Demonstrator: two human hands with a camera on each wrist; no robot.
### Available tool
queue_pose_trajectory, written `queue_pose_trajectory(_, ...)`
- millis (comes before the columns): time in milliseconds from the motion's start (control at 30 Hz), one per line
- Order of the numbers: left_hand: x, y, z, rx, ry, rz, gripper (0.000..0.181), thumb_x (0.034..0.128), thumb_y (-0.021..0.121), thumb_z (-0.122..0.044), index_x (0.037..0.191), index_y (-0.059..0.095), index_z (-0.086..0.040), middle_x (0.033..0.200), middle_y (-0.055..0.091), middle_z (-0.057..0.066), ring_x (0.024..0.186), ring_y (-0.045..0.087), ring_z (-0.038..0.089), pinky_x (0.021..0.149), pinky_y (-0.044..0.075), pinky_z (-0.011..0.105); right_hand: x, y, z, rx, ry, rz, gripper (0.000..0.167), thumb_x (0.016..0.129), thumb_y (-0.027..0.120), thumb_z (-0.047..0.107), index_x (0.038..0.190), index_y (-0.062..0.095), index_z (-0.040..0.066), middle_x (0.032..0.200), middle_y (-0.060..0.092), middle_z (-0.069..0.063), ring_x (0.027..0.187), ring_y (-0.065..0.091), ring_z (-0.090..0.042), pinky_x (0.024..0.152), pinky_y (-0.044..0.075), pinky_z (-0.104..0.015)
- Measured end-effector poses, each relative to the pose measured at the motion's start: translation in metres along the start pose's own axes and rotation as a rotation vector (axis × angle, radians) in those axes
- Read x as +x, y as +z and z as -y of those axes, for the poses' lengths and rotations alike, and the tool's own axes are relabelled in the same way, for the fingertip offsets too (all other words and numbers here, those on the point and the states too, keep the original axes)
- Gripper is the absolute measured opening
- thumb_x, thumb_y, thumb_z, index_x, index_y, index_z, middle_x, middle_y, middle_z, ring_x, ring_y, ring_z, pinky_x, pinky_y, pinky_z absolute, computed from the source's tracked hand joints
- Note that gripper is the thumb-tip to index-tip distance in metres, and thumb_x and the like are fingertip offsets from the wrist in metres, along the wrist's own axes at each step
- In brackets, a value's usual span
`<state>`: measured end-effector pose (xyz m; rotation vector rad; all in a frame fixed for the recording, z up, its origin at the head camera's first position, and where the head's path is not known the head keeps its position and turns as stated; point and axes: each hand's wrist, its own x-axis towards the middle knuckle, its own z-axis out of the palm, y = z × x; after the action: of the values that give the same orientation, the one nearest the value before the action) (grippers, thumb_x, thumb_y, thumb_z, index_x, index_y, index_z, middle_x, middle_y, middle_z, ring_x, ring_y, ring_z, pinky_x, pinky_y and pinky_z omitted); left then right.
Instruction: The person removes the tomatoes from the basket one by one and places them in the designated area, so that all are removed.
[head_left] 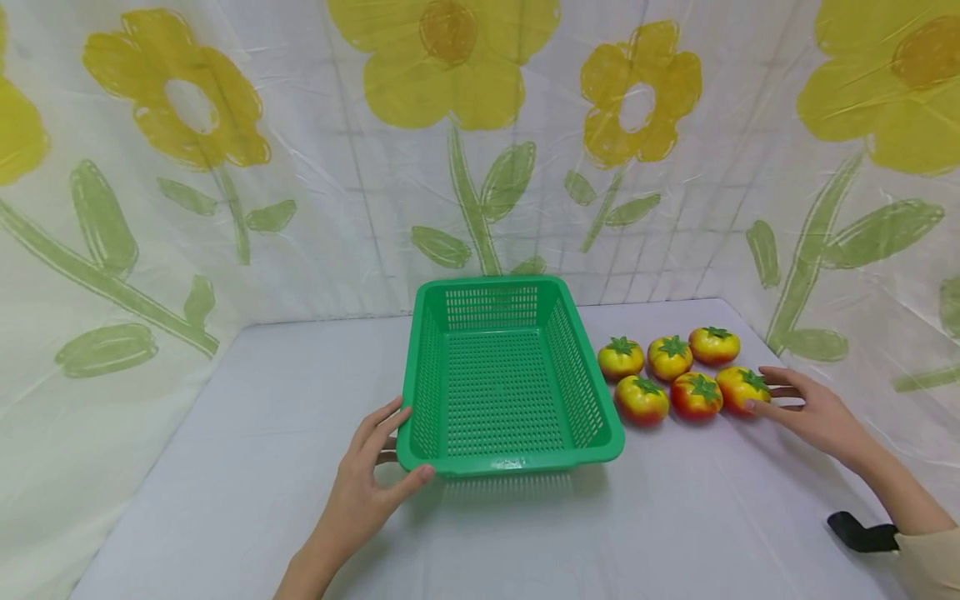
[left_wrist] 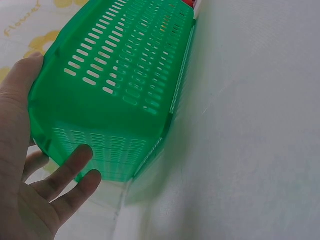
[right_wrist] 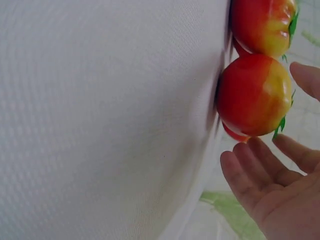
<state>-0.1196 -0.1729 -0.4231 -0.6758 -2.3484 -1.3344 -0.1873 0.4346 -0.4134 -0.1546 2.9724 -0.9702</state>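
A green plastic basket [head_left: 498, 392] with slotted walls stands in the middle of the table, nothing inside it. At its near left corner is my left hand [head_left: 363, 483], fingers spread, thumb and fingertips touching the rim; the left wrist view shows the hand [left_wrist: 45, 165] beside the basket's outer wall [left_wrist: 100, 115]. Several red-and-yellow tomatoes with green leafy tops sit to the basket's right in two rows. My right hand [head_left: 817, 412] reaches around the near-right tomato [head_left: 742, 390]. In the right wrist view, its loosely bent fingers [right_wrist: 245, 172] stand close to that tomato [right_wrist: 254, 95], without gripping it.
A white cloth covers the table [head_left: 247, 450]. Behind and at both sides hangs a whitish curtain [head_left: 315, 208] with yellow flowers. The front-row tomatoes nearest the basket [head_left: 641, 400] sit close to its right wall. A black strap-like piece [head_left: 862, 533] shows by the right wrist.
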Motion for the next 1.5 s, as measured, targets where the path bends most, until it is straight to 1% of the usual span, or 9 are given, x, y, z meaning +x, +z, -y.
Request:
queue_pose_trajectory(167,0.0,0.001,0.0,0.003,0.004,-0.001,0.072,0.0839,0.081,-0.016,0.145,0.045,-0.004,0.153,0.033,0.008,0.097,0.063,0.017,0.082,0.055,0.025,-0.001,-0.001,0.001,0.017,0.007,-0.021,0.073,0.095,0.065,0.038,0.145,0.036,-0.007,0.138,0.042,-0.033,0.115,0.048,-0.052,0.078,0.058,-0.051)
queue_pose_trajectory(433,0.002,0.003,0.001,-0.001,0.0,0.004,0.073,0.0844,0.081,-0.017,0.146,0.044,-0.006,0.153,0.033,0.007,0.098,0.062,0.014,0.082,0.055,0.026,-0.002,-0.002,0.0,0.024,0.016,-0.045,0.072,0.096,0.065,0.039,0.144,0.037,-0.008,0.137,0.042,-0.035,0.115,0.046,-0.052,0.074,0.06,-0.043)
queue_pose_trajectory(533,0.003,0.004,0.001,-0.011,-0.008,0.007,0.072,0.0848,0.08,-0.018,0.146,0.044,-0.006,0.154,0.032,0.006,0.098,0.062,0.014,0.082,0.055,0.026,-0.003,-0.002,0.001,0.02,0.019,-0.078,0.07,0.096,0.065,0.037,0.142,0.038,-0.009,0.135,0.044,-0.034,0.113,0.047,-0.052,0.071,0.06,-0.036)
queue_pose_trajectory(667,0.003,0.004,0.002,-0.016,-0.012,0.009,0.072,0.0849,0.08,-0.018,0.146,0.044,-0.006,0.154,0.032,0.006,0.098,0.062,0.016,0.082,0.055,0.027,-0.007,-0.002,0.006,0.022,0.026,-0.113,0.068,0.096,0.065,0.035,0.14,0.04,-0.01,0.132,0.046,-0.035,0.111,0.048,-0.053,0.065,0.054,-0.018)
queue_pose_trajectory(767,0.005,0.004,0.002,-0.016,-0.011,0.01,0.072,0.0848,0.08,-0.018,0.146,0.044,-0.006,0.154,0.032,0.006,0.098,0.062,0.018,0.082,0.055,0.028,-0.01,-0.001,0.013,0.03,0.029,-0.143,0.067,0.096,0.066,0.034,0.139,0.04,-0.011,0.129,0.046,-0.036,0.11,0.049,-0.053,0.063,0.049,-0.009)
queue_pose_trajectory(867,0.006,0.003,0.003,-0.016,-0.007,0.008,0.072,0.0846,0.081,-0.017,0.146,0.044,-0.006,0.154,0.032,0.007,0.098,0.062,0.019,0.082,0.056,0.03,-0.014,0.0,0.022,0.028,0.042,-0.18,0.067,0.096,0.065,0.036,0.139,0.042,-0.01,0.128,0.048,-0.035,0.109,0.05,-0.052,0.063,0.046,-0.005)
queue_pose_trajectory(1133,0.001,0.003,0.001,-0.002,-0.014,0.009,0.073,0.0842,0.081,-0.018,0.146,0.045,-0.006,0.154,0.032,0.006,0.103,0.06,0.017,0.083,0.055,0.028,-0.024,0.007,0.054,0.063,0.025,-0.238,0.06,0.097,0.065,0.033,0.137,0.046,-0.007,0.13,0.048,-0.032,0.111,0.048,-0.048,0.064,0.043,-0.001)
queue_pose_trajectory(1333,0.004,-0.001,-0.002,0.021,0.0,0.021,0.071,0.085,0.08,-0.019,0.146,0.045,-0.006,0.154,0.033,0.006,0.112,0.055,0.017,0.084,0.054,0.029,-0.031,0.011,0.073,0.068,0.032,-0.267,0.058,0.097,0.065,0.033,0.136,0.049,-0.007,0.129,0.05,-0.03,0.113,0.048,-0.046,0.066,0.04,0.002)
queue_pose_trajectory(1500,0.003,-0.003,-0.001,0.055,-0.011,0.03,0.063,0.0918,0.071,-0.014,0.148,0.043,-0.009,0.153,0.034,0.004,0.125,0.048,0.019,0.09,0.052,0.032,-0.034,0.015,0.083,0.064,0.02,-0.266,0.055,0.097,0.065,0.031,0.135,0.049,-0.006,0.128,0.051,-0.029,0.112,0.049,-0.045,0.067,0.04,0.002)
